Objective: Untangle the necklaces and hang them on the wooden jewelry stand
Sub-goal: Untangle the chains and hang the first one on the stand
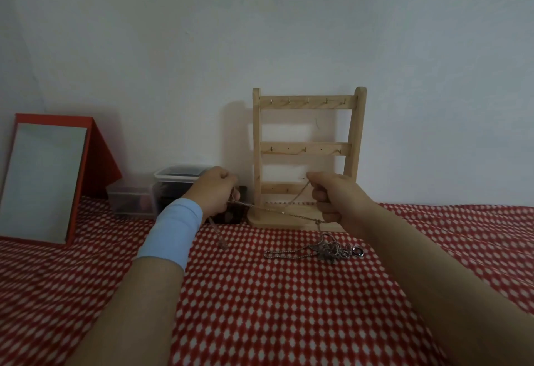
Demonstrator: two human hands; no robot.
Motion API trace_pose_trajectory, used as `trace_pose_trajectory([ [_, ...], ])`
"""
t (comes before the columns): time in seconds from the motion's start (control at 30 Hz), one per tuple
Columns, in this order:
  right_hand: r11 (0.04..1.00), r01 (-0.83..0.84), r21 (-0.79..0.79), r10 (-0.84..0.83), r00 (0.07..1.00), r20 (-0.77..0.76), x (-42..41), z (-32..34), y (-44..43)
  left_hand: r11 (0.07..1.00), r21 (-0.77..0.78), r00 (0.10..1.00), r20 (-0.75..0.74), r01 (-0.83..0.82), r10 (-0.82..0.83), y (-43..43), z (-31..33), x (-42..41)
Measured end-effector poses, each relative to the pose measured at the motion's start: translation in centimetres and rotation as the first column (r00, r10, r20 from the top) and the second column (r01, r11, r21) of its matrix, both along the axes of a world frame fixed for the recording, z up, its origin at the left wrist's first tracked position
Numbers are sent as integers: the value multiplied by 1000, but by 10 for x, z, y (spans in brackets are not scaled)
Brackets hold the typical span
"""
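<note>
Holding one thin chain [268, 208] stretched between them, two hands work just in front of the wooden jewelry stand [306, 149]. The left hand [215, 189] is closed like a loose fist and pinches one end of the chain. One small pendant [223, 243] hangs below this hand, low by the cloth. The right hand [332, 195] also has its fingers curled and grips the chain near the thumb. From the right hand a strand goes down to one tangle [329, 250] of chains, which lies on the red dotted cloth [260, 308] near the base of the stand (how many necklaces are inside it, I cannot count). One round clasp [358, 251] sticks out at the right side of the tangle.

The stand is upright against the white wall [289, 33] and has three rails; the top rail carries five small hooks. To the left are two clear plastic boxes [130, 198], one mirror [43, 180] in a red frame, and one light blue band [173, 230] on the left wrist. The cloth ends at the wall behind. It runs wide to the right of the stand and also toward the camera, in front of the tangle.
</note>
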State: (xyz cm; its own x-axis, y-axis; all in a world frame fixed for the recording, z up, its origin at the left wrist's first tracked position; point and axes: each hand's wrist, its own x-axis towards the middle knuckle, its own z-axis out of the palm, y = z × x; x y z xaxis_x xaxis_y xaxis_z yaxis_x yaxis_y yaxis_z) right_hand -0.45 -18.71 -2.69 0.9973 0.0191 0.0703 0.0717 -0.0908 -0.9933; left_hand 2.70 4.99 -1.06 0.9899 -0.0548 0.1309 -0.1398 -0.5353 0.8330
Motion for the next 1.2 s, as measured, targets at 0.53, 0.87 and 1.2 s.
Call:
trace_pose_trajectory([
  [0.53, 956, -169, -239, 196, 976, 96, 0, -16, 19, 716, 477, 858, -341, 511, -385, -50, -17, -21],
  [0.87, 957, -182, -224, 230, 950, 212, 0, -14, 14, 759, 479, 897, -226, 442, -380, -40, -40, -6],
  [1.2, 551, 40, -833, 78, 992, 99, 8, -28, 11, 832, 453, 946, -111, 321, -305, -44, -60, 1],
])
